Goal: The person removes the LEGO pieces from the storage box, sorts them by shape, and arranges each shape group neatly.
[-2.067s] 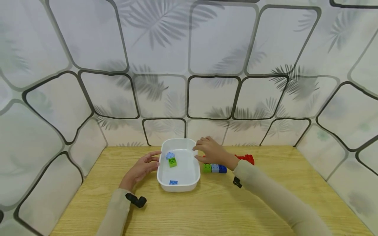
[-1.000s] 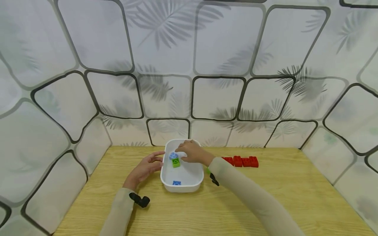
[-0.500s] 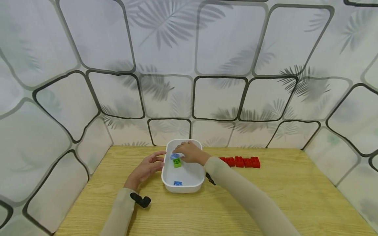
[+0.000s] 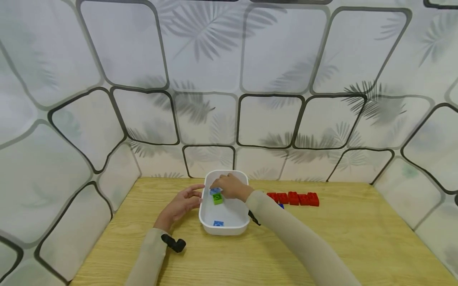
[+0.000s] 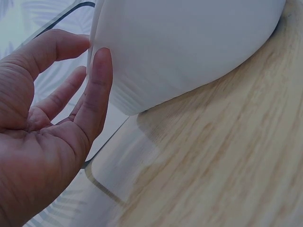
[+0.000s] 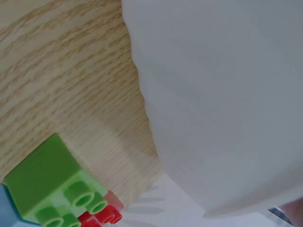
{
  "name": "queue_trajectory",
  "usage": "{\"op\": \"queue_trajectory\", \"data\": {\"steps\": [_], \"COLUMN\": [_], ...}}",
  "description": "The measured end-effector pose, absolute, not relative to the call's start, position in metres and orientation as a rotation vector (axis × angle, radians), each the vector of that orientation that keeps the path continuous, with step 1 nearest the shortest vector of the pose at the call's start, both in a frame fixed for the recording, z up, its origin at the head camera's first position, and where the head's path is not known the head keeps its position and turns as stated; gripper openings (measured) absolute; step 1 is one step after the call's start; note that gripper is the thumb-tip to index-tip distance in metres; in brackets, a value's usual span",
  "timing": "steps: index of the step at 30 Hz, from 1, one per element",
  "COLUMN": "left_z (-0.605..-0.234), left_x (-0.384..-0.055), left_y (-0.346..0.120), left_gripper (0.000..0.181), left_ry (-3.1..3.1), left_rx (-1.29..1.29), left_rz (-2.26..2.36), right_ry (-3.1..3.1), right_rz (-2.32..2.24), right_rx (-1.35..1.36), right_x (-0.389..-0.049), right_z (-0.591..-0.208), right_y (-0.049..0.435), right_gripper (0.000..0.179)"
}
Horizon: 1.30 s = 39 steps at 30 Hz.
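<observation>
A white plastic tub (image 4: 229, 214) stands on the wooden table. In it lie a light blue toy brick (image 4: 215, 191), a green brick (image 4: 217, 199) and, at the near end, another blue brick (image 4: 218, 223). My right hand (image 4: 230, 186) reaches over the tub's right side, thumb and fingers around the light blue brick, partly covering it. That hand is almost wholly hidden behind the tub wall in the right wrist view. At the tub's left rim, my left hand (image 4: 182, 204) has loosely bent fingers; its fingertips (image 5: 100, 64) touch the outer wall.
Right of the tub, a row of red bricks (image 4: 293, 198) lies near the back of the table. A dark blue brick (image 4: 281, 206) peeks from behind the right sleeve. The right wrist view shows a green brick (image 6: 45, 172) beside a light blue one (image 6: 8, 210). Patterned cloth walls surround the table.
My right hand has gone from the tub's right rim down inside to the light blue brick, and its thumb and fingers have closed in on it. My left hand stays at the left rim.
</observation>
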State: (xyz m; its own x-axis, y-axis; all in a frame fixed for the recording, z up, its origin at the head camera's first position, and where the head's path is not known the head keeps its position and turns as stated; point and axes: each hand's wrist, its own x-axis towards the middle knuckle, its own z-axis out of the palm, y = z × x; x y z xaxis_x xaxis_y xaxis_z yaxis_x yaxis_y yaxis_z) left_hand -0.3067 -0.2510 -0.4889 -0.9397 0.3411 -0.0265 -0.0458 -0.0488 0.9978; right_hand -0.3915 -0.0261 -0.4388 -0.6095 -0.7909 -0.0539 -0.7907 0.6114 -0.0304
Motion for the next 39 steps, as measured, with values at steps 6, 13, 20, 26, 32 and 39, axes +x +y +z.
{"op": "queue_trajectory", "data": {"steps": [6, 13, 20, 26, 32, 39], "left_z": [-0.489, -0.489, -0.49, -0.491, -0.492, -0.491], "left_x": [-0.307, -0.307, -0.308, -0.31, -0.31, -0.309], "left_y": [-0.25, -0.25, -0.249, -0.25, -0.25, -0.249], "left_gripper": [0.062, 0.062, 0.063, 0.063, 0.063, 0.064], "left_ry": [1.961, 1.963, 1.953, 1.953, 1.966, 1.979], "left_rx": [0.311, 0.314, 0.318, 0.303, 0.285, 0.275], "left_rz": [2.069, 2.067, 2.078, 2.076, 2.078, 2.068], "right_ry": [2.8, 2.825, 2.838, 2.829, 2.815, 2.82], "right_rz": [0.034, 0.126, 0.162, 0.188, 0.203, 0.238], "right_rx": [-1.348, -1.399, -1.473, -1.475, -1.502, -1.577], "right_x": [-0.39, -0.388, -0.388, -0.388, -0.382, -0.377], "right_z": [-0.44, -0.442, -0.445, -0.448, -0.446, -0.446], "right_y": [-0.024, -0.017, -0.01, -0.007, -0.004, 0.002], "right_gripper": [0.036, 0.035, 0.031, 0.033, 0.031, 0.029]}}
